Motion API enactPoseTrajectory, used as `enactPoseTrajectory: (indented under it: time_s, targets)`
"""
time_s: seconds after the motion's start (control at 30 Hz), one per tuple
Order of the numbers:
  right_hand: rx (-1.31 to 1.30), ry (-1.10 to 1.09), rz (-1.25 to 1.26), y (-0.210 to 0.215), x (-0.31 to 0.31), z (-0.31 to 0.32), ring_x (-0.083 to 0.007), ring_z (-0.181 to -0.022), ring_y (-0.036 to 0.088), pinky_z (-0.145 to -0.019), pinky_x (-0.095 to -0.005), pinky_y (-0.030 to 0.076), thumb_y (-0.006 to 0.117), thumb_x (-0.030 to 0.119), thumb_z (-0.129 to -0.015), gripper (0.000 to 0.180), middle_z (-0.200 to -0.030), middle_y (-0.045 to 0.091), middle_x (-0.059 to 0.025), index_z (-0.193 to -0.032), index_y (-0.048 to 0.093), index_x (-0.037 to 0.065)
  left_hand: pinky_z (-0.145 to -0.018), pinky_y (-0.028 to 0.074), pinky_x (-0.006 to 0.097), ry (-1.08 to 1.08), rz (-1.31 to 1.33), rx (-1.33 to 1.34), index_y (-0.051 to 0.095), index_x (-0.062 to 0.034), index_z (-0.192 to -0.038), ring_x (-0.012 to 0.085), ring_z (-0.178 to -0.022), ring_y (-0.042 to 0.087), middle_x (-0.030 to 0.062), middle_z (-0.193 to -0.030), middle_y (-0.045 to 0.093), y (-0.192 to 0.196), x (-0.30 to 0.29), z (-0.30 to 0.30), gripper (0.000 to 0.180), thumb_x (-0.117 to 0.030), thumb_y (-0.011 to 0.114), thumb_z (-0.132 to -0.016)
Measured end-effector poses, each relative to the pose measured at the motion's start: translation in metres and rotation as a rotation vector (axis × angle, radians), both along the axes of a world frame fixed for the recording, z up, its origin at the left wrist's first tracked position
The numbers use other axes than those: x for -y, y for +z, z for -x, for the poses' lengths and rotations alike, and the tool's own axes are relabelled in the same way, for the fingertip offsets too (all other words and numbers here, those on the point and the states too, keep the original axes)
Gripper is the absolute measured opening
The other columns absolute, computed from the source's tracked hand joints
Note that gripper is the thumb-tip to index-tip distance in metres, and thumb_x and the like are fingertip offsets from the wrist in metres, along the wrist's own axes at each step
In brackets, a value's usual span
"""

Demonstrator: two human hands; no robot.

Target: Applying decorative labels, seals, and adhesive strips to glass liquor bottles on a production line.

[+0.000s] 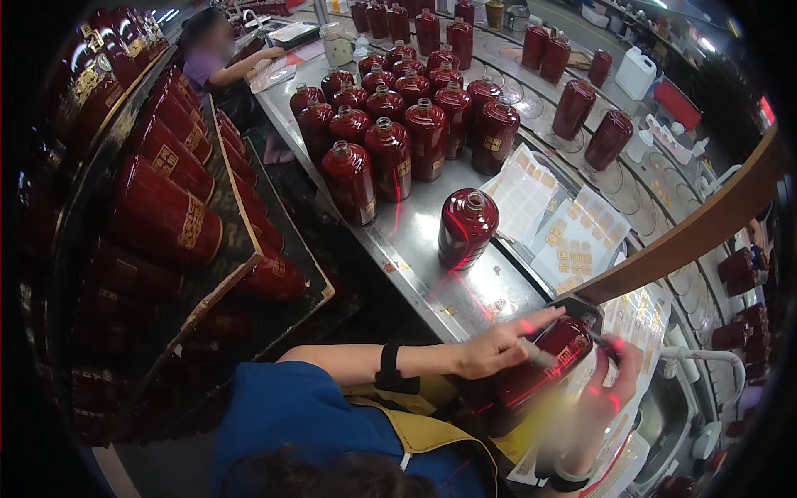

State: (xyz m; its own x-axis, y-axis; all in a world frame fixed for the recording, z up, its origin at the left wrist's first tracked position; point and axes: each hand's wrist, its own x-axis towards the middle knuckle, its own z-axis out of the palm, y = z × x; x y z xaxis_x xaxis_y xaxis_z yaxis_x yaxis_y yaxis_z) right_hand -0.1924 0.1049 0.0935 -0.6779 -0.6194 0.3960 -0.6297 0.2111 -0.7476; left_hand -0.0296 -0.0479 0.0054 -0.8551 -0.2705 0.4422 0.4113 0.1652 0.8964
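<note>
A glossy dark red bottle (531,372) with a gold label lies tilted in front of me, its upper end by a dark holder (584,310). My left hand (491,350) is at its near left side, index finger stretched along the upper edge. A pale grey stub, a finger cover or small tool, shows at that hand over the label; which one, I cannot tell. My right hand (618,378) arches on the bottle's right side with fingers apart, a dark piece at one fingertip. Its wrist is blurred. Red light lines cross the bottle and both hands.
One red bottle (468,229) stands alone on the metal table (419,266), with several grouped behind. Sheets of gold labels (579,236) lie at right, near a curved brown bar (689,224) and a sink (664,407). Crated bottles (166,207) stand left. Another person (212,54) works far left.
</note>
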Motion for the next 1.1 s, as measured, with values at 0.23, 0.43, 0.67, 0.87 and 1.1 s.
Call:
enactPoseTrajectory:
  time_s: [0.23, 0.43, 0.67, 0.87, 1.1]
  targets:
    - [-0.609, 0.628, -0.369, 0.011, 0.006, -0.039, -0.0223, -0.083, 0.063, -0.076, -0.0387, 0.048, 0.077, 0.013, -0.077, 0.028, -0.093, 0.069, -0.0047, -0.104, 0.072, 0.006, -0.11, 0.043, 0.036, 0.428, -0.146, -0.049, 0.049, 0.0076, -0.138, 0.0259, -0.131, 0.055, 0.0218, -0.149, 0.049, 0.007, 0.007, 0.007, 0.066, -0.049, 0.027, -0.111]
    - [-0.814, 0.289, -0.32, 0.02, 0.036, 0.015, -0.0246, -0.085, 0.06, -0.082, -0.0408, 0.042, 0.068, 0.011, -0.08, 0.024, -0.099, 0.071, -0.0049, -0.105, 0.07, 0.013, -0.113, 0.037, 0.038, 0.386, -0.105, -0.024, 0.046, 0.0057, -0.144, 0.024, -0.134, 0.05, 0.0166, -0.147, 0.049, 0.035, 0.001, 0.001, 0.063, -0.045, 0.027, -0.112]
    - [-0.563, 0.554, -0.21, 0.003, 0.011, -0.021, -0.0218, -0.076, 0.055, -0.077, -0.0366, 0.044, 0.074, 0.008, -0.079, 0.019, -0.094, 0.071, -0.0012, -0.097, 0.072, 0.012, -0.111, 0.04, 0.038, 0.346, -0.253, 0.063, 0.052, 0.0034, -0.142, 0.0232, -0.134, 0.05, 0.0151, -0.145, 0.05, 0.023, -0.001, 0.008, 0.063, -0.047, 0.028, -0.112]
    - [-0.521, 0.386, -0.155, -0.059, -0.013, 0.025, -0.0245, -0.083, 0.063, -0.087, -0.0348, 0.041, 0.063, 0.001, -0.084, 0.02, -0.094, 0.073, -0.0025, -0.096, 0.073, 0.013, -0.107, 0.043, 0.036, 0.302, -0.478, 0.082, 0.056, 0.0024, -0.136, 0.0229, -0.119, 0.058, 0.0145, -0.133, 0.061, 0.013, -0.013, 0.019, 0.057, -0.043, 0.032, -0.112]
    - [-0.022, 0.066, 0.147, -0.06, 0.0, 0.025, -0.0194, -0.082, 0.064, -0.069, -0.025, 0.045, 0.062, -0.003, -0.094, 0.015, -0.089, 0.068, -0.0073, -0.107, 0.066, 0.003, -0.109, 0.044, 0.037, 0.2, -0.534, 0.191, 0.05, 0.002, -0.144, 0.0207, -0.125, 0.056, 0.0145, -0.136, 0.059, 0.002, -0.014, 0.019, 0.059, -0.044, 0.029, -0.112]
